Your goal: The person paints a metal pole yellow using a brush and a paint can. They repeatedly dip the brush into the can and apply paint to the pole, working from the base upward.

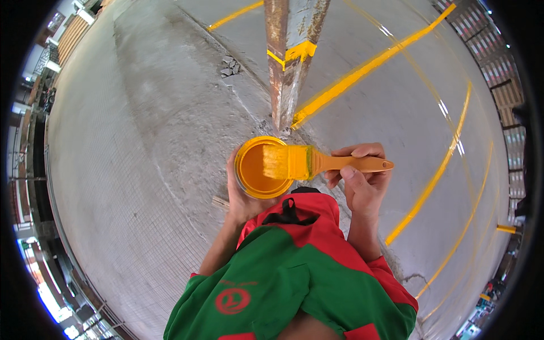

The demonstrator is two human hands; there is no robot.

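Note:
My left hand (241,198) is wrapped round the side of a round paint can (249,184), whose inside and rim are coated in yellow-orange paint. In my right hand (365,178) is a wide paintbrush (334,163), gripped by its orange handle between thumb and fingers. The brush lies level, its yellow-soaked bristles over the right part of the can's mouth. Whether the bristles touch the rim I cannot tell. Just beyond the can stands a rusty steel column (286,73) with a yellow band painted round it.
A thick yellow line (374,68) runs over the grey concrete floor (170,85) from the column's foot to the far right. Another yellow line (433,181) curves along the right. Small rubble (230,66) lies left of the column. Stacked pallets (504,102) stand at the right edge.

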